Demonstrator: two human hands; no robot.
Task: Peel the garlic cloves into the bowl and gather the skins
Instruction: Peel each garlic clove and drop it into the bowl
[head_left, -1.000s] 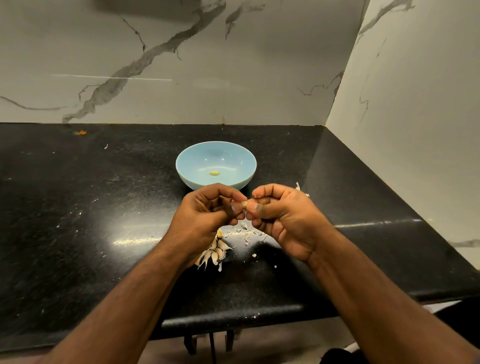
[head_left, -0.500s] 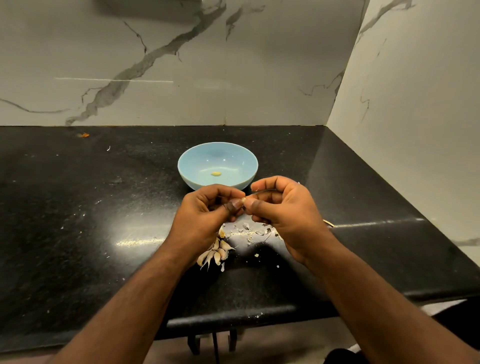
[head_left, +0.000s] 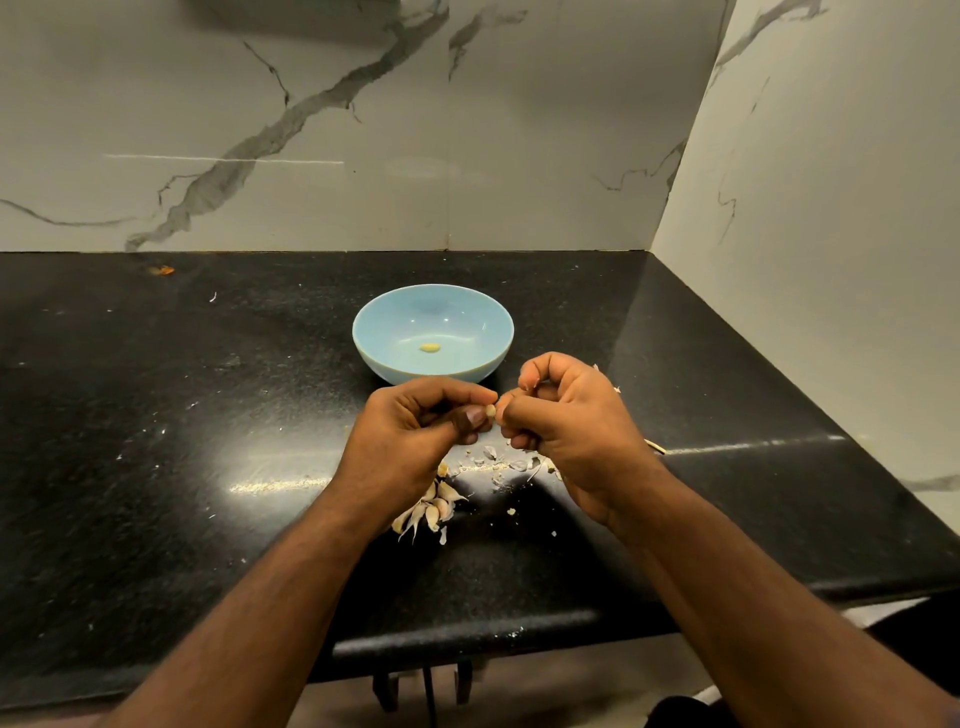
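- At the near edge of the black desk (head_left: 156, 467), two bare forearms reach in from below, the hands meeting above the middle of the surface.
- Under the left wrist lies a cluster of unpeeled garlic cloves (head_left: 428, 512); judged to be stock kept within easy reach.
- Just beyond it, loose skins (head_left: 511, 465) are scattered on the desk directly beneath the hands, consistent with falling where the peeling is done. They are not yet gathered.
- The left hand (head_left: 415, 436) pinches a small pale clove (head_left: 490, 411) between thumb and curled fingers, holding it steady above the desk.
- The right hand (head_left: 576, 421) has its fingers curled, thumb and fingertip closed at the clove's exposed end; judged to be pulling skin away. How much skin remains is too small to tell.
- Beyond the hands, near but apart from them, stands the light blue bowl (head_left: 379, 358), upright, with one peeled clove (head_left: 430, 347) at its bottom. Its position just ahead suits a short drop.
- Assessment: task is early; one clove delivered, several remain.
- Behind stands a marble wall (head_left: 519, 130).
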